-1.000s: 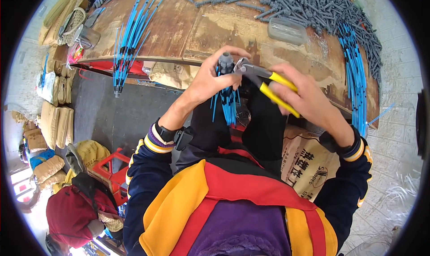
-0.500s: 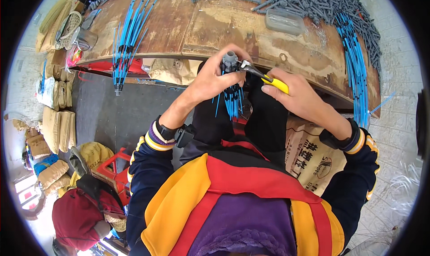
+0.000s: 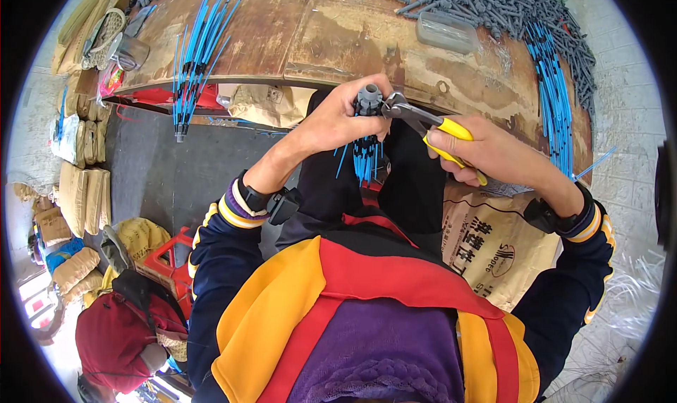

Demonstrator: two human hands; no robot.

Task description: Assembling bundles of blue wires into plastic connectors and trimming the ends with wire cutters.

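Just off the table's near edge, over my lap, my left hand (image 3: 356,114) is wrapped round a bundle of thin blue rods (image 3: 367,160). A grey ribbed plastic hub (image 3: 369,96) tops the bundle, poking out above my fingers. My right hand (image 3: 472,147) grips yellow-handled pliers (image 3: 455,131). The metal jaws of the pliers sit beside the hub, close to my left fingertips; whether they clamp anything is too small to tell.
On the wooden table (image 3: 338,40) lie a heap of grey plastic parts (image 3: 486,4), a clear plastic box (image 3: 447,33) and blue-rod bundles at left (image 3: 201,50) and right (image 3: 556,107). A printed sack (image 3: 493,244) lies below my right arm. A person in dark red (image 3: 116,339) is at lower left.
The pliers have turned, and their handles have spread apart in my right hand, which has shifted right and slightly down. The left hand keeps its hold on the bundle.
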